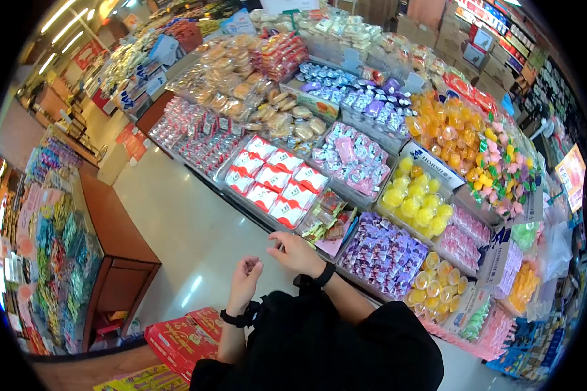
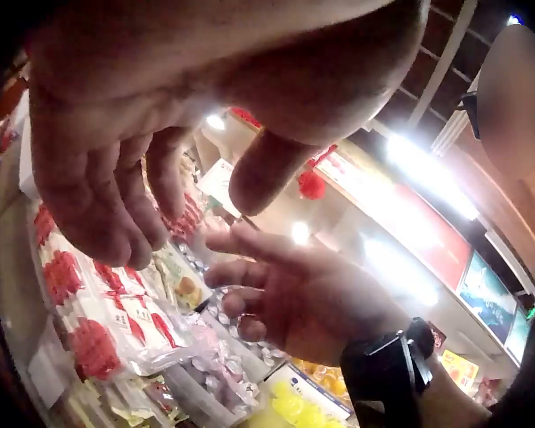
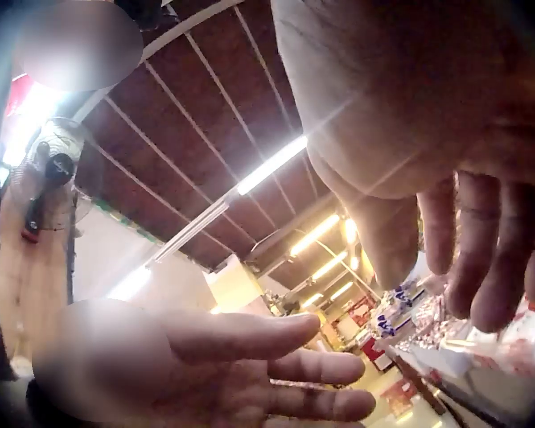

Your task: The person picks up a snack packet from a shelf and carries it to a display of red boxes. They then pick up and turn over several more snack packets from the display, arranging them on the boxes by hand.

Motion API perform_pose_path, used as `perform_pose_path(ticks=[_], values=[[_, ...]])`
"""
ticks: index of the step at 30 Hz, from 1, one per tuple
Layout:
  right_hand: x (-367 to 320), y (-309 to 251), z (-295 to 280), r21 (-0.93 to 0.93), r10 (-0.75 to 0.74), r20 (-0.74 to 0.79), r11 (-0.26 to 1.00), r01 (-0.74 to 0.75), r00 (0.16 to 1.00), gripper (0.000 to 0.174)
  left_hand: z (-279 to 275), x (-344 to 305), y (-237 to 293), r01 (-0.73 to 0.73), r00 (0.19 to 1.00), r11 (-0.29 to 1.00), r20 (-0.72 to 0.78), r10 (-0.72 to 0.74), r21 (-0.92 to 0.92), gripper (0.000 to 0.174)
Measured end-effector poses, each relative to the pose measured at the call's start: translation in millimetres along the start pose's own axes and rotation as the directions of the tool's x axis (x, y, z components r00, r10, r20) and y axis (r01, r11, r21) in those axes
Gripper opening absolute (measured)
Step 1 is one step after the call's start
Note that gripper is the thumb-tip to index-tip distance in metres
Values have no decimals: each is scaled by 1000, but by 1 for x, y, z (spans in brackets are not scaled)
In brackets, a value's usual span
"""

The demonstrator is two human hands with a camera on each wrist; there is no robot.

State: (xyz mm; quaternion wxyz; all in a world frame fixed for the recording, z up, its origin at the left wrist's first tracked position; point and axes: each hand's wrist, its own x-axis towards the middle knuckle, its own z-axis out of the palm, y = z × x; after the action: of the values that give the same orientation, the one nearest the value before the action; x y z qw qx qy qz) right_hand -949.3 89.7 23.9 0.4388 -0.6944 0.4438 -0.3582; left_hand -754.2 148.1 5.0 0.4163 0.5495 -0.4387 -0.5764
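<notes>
Both hands are held up in front of the body, with nothing in either. My left hand point(image 1: 244, 281) has its fingers loosely bent; it fills the top of the left wrist view, thumb hanging down. To its right, my right hand point(image 1: 301, 254) reaches a little farther forward, fingers relaxed, overlapping the edge of the candy display in the head view. Closest to the right hand are green-and-brown packets point(image 1: 329, 215) and a bin of white packets with red trim point(image 1: 284, 179). Purple wrapped sweets point(image 1: 385, 251) fill the bin beside them.
Yellow jelly cups point(image 1: 414, 199), orange jelly cups point(image 1: 443, 133) and bagged pastries point(image 1: 228, 62) fill other bins. At left stands a brown wooden cabinet point(image 1: 120, 260) beside bagged sweets. Red boxes point(image 1: 182, 339) lie low at front left, near shiny floor point(image 1: 189, 228).
</notes>
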Motion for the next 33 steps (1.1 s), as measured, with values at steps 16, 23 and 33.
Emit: perform_pose_path(ticks=[16,23,33], values=[[114,81,-10,144,459,-346,888,-437,818,54,5,240,26,35,991,969,115,-65,244,52],[156,129,17,153,548,-520,814,-560,655,60,-17,325,-8,-44,949,950,310,-57,309,60],[170,115,40,471,649,-638,754,-458,413,50,-26,345,5,44,914,967,381,-140,252,46]])
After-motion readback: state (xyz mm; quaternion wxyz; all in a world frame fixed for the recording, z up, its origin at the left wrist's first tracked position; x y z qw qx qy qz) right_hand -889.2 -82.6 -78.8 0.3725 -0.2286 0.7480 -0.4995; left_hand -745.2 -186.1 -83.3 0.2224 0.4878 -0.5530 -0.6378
